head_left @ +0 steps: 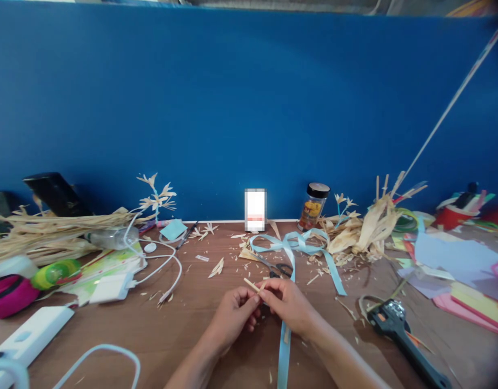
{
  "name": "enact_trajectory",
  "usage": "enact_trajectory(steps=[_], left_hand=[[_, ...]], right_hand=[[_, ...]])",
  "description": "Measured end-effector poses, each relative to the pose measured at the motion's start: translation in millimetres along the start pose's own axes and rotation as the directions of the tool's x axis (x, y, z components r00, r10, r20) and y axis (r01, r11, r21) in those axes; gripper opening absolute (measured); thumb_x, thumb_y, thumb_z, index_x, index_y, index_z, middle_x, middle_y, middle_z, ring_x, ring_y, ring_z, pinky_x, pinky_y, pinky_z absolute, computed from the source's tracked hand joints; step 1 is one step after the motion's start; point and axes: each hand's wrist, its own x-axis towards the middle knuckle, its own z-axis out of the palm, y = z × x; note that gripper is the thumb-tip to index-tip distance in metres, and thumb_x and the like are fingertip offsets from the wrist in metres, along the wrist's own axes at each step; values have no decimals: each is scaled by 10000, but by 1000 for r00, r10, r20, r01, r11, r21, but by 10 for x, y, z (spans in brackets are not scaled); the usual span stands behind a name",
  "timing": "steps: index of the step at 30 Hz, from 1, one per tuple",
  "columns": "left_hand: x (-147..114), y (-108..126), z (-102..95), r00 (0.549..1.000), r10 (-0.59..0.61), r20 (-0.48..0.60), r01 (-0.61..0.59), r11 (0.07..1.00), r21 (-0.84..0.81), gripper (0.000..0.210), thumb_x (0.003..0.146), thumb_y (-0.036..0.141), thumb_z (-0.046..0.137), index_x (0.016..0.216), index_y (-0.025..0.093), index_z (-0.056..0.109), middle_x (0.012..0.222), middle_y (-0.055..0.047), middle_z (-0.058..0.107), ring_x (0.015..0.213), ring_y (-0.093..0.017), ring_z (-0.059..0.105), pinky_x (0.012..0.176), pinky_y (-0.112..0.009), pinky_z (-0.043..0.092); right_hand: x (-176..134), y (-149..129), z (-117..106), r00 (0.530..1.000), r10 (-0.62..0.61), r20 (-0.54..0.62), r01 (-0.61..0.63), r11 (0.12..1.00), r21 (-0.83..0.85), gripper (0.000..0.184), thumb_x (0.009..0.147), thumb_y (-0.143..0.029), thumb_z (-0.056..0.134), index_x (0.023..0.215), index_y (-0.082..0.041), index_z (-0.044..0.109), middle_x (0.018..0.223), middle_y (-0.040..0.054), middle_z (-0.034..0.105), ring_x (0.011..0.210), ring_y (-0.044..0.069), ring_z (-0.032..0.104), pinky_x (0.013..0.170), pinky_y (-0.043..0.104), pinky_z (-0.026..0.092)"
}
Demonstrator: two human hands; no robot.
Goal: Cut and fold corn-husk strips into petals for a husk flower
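At the middle of the table, my left hand (236, 313) and my right hand (291, 305) meet, fingers pinched together. Between their fingertips is a narrow pale strip of dried husk (251, 283), one end poking out to the upper left. Fingers cover the rest of it. Light blue ribbon (285, 348) runs down the table beneath my right hand. Just beyond the hands lie scissors (275, 266), partly hidden, with a piece of husk (249, 254) by the blades. Looped ribbon (309, 241) spreads behind them.
Husk bundles lie left (74, 227) and right (366, 229). A jar (312, 208) stands by the blue partition (232, 108). A glue gun (406, 335) lies right. A power strip (32, 337), white charger (111, 287) and cables are left. Husk scraps litter the table (151, 335).
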Motion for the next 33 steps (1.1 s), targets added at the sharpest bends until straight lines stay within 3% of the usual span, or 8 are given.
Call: enact_trajectory(steps=[4,7,11,14,18,21,28,33], left_hand=[[17,-18,0,999,42,-12,-41,996,79,264,723,374,537,607,145,477,476,45,482,361,-42,371,360,-156,274],[-3,24,2,997,70,-7,-70,996,47,250,736,337,530,590,150,453,461,56,456,362,-29,317,366,-150,220],[-93,136,17,991,90,100,-83,994,-76,219,748,312,532,622,149,459,495,47,483,392,-27,321,391,-149,211],[-110,161,22,992,90,91,-77,988,-136,213,753,322,533,645,147,476,525,44,491,404,-26,334,399,-149,218],[-26,87,7,998,39,-47,-47,984,-174,236,731,339,549,617,150,465,485,60,458,354,-16,290,365,-149,170],[20,41,-4,995,27,-98,-43,986,-161,243,716,359,557,623,155,465,475,66,454,344,-17,286,357,-145,175],[12,-12,12,994,100,-43,-97,993,63,302,717,432,532,617,155,465,482,57,464,353,-37,329,359,-163,234],[-1,-10,10,992,129,-7,-128,990,55,274,738,401,520,631,153,471,485,57,457,376,-39,309,385,-165,221]], right_hand=[[-7,-11,18,1000,-17,-12,15,995,-95,220,780,-282,476,702,-148,632,589,-10,576,527,97,464,494,184,344],[13,11,-3,997,-35,-70,23,988,-155,221,773,-294,479,751,-152,647,638,11,614,590,125,518,537,200,372],[87,93,-212,957,-86,-278,-2,953,-302,249,769,-312,469,727,-158,661,696,38,629,649,155,545,603,235,393],[123,121,-359,928,-34,-372,-53,974,-222,259,764,-344,478,755,-153,652,636,23,591,584,136,515,523,218,375],[80,35,-253,974,117,-195,-81,980,183,350,769,-366,485,1073,-198,525,648,-27,503,462,71,419,361,149,252],[21,-48,-66,988,143,-63,-117,944,309,400,745,-378,526,1109,-223,471,783,-14,513,457,46,418,334,132,225],[-8,-72,27,998,60,19,-62,995,81,238,764,-368,510,735,-148,595,526,-35,514,418,57,414,392,158,294],[-9,-49,-2,999,5,-46,-7,999,-34,246,783,-342,481,743,-150,630,550,-23,537,465,80,457,449,177,328]])
